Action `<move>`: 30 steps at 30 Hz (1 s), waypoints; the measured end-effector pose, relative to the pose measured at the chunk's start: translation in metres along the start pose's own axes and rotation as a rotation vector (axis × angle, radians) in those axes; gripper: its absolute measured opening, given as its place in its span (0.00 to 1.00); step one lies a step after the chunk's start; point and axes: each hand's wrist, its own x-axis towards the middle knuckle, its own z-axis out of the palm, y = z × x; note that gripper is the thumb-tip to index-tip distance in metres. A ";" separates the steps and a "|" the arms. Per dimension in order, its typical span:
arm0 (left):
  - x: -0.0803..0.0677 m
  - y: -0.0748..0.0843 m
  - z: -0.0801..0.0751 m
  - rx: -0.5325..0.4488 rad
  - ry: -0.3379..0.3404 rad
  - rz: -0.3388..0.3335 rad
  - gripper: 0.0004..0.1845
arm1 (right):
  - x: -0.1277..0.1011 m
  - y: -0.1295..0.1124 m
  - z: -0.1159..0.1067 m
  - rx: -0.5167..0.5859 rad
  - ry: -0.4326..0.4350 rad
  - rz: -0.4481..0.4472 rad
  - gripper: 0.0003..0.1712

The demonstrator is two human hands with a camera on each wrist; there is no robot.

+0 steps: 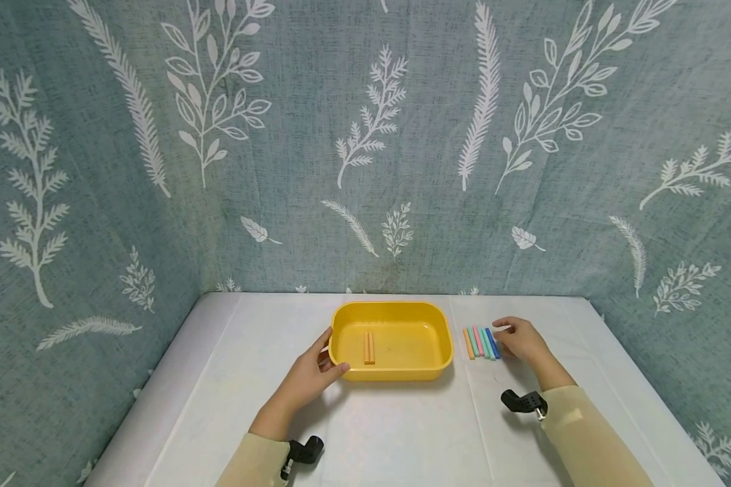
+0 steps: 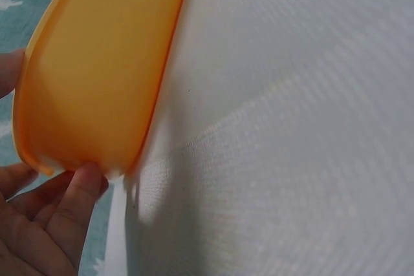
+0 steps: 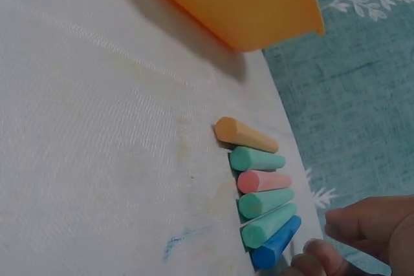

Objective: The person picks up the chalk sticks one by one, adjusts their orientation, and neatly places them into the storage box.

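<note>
A yellow tray (image 1: 445,331) stands mid-table with two orange chalk sticks (image 1: 369,348) lying in it. My left hand (image 1: 331,353) holds its near-left corner, with the thumb (image 2: 81,192) against the tray's lower edge (image 2: 97,82). To the right of the tray lies a row of chalk sticks (image 1: 480,342): orange (image 3: 246,135), green, pink (image 3: 264,181), two more green, and blue (image 3: 275,249). My right hand (image 1: 504,333) is at the row's right side, and its fingertips (image 3: 317,258) seem to pinch a white chalk stick (image 1: 502,329) beside the blue one.
The white tablecloth (image 1: 402,433) covers the table, with teal leaf-print curtains behind and on both sides. Black camera mounts sit on both wrists (image 1: 304,450) (image 1: 524,402). A faint blue smudge (image 3: 178,240) marks the cloth near the chalks.
</note>
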 end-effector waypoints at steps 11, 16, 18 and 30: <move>0.001 -0.001 0.001 -0.013 -0.004 0.006 0.49 | 0.009 0.006 0.004 -0.018 -0.092 0.070 0.26; 0.001 -0.002 0.001 -0.018 -0.004 0.021 0.49 | 0.014 0.006 0.004 -0.049 -0.134 0.056 0.27; 0.000 -0.002 0.001 -0.018 -0.004 0.027 0.48 | 0.014 0.005 0.004 -0.077 -0.147 0.052 0.27; -0.001 0.002 0.000 -0.027 -0.007 0.020 0.48 | 0.009 0.005 0.003 -0.100 -0.154 0.017 0.22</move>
